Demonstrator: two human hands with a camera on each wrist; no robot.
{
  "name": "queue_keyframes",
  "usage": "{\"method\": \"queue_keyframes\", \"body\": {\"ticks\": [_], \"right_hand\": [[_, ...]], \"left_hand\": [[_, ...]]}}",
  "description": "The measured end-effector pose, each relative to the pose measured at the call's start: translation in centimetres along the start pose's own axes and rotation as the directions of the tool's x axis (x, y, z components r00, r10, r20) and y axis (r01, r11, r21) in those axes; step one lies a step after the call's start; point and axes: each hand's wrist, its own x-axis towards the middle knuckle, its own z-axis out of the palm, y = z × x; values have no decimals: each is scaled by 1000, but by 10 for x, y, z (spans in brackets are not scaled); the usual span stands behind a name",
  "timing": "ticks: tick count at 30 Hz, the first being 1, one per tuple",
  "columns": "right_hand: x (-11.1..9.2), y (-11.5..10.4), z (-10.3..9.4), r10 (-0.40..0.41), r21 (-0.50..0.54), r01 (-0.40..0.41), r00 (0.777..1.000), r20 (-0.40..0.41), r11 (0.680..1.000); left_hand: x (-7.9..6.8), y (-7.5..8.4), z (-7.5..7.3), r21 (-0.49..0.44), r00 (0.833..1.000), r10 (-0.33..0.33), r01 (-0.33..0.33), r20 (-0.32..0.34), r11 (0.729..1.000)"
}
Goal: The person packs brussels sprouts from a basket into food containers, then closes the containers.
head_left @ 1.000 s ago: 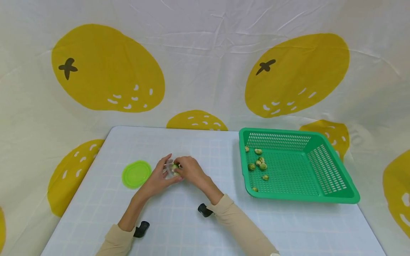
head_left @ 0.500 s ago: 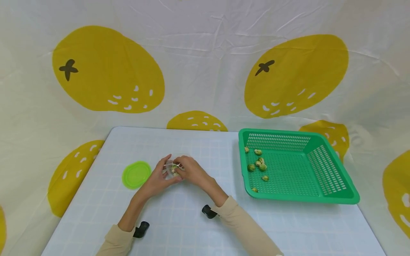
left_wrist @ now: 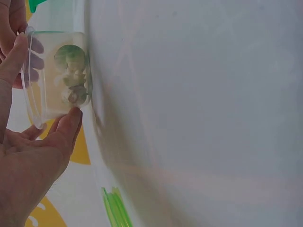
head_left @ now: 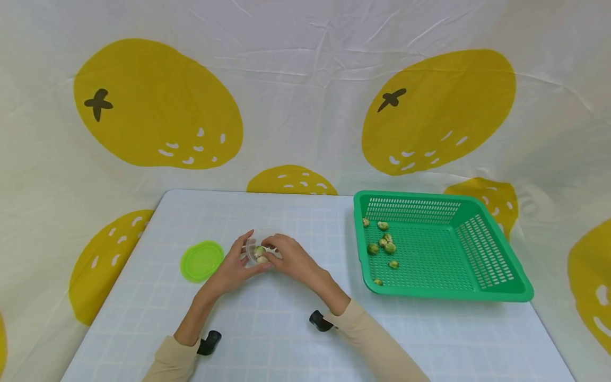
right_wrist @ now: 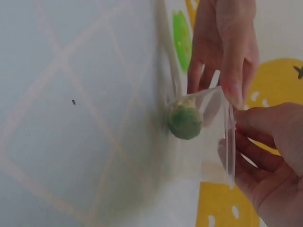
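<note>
My left hand (head_left: 236, 269) grips a clear plastic cup (left_wrist: 53, 97) upright on the table, thumb near its rim and fingers round its side. Brussels sprouts (head_left: 260, 252) lie at the bottom of the cup; the left wrist view shows them through the wall. One large green sprout (right_wrist: 185, 122) shows clearly in the right wrist view. Over the cup's mouth is my right hand (head_left: 293, 259), its fingertips reaching past the rim, loosely bent, with no sprout seen between them. The exact contact of those fingertips with the rim cannot be told.
A bright green round lid (head_left: 202, 261) lies flat left of the cup. On the right stands a green slotted basket (head_left: 444, 293) with several sprouts (head_left: 390, 248) along its left side. The table (head_left: 286, 329) has a pale checked cover; a fruit-patterned cloth hangs behind.
A sprout pinched by my right hand at the cup's mouth has been let go into the cup. The right hand has drawn slightly right; the left hand keeps its grip.
</note>
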Motion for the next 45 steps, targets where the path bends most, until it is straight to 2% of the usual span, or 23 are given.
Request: {"method": "queue_keyframes", "body": {"ticks": [12, 20, 29, 39, 45], "right_hand": [[-14, -3, -18, -16, -55, 11, 996, -91, 998], [-25, -6, -36, 8, -63, -17, 991, -136, 998], [-36, -2, -56, -47, -121, 19, 972, -232, 992], [-49, 3, -79, -7, -163, -45, 953, -304, 986], [-57, 6, -92, 30, -176, -93, 943, -331, 980]], "left_hand": [[1, 2, 0, 28, 1000, -11, 11, -3, 1000], [2, 3, -1, 58, 999, -37, 38, -11, 998], [2, 4, 0, 60, 999, -42, 43, -17, 997], [2, 0, -1, 38, 1000, -14, 14, -7, 999], [1, 0, -1, 29, 1000, -20, 20, -1, 999]]}}
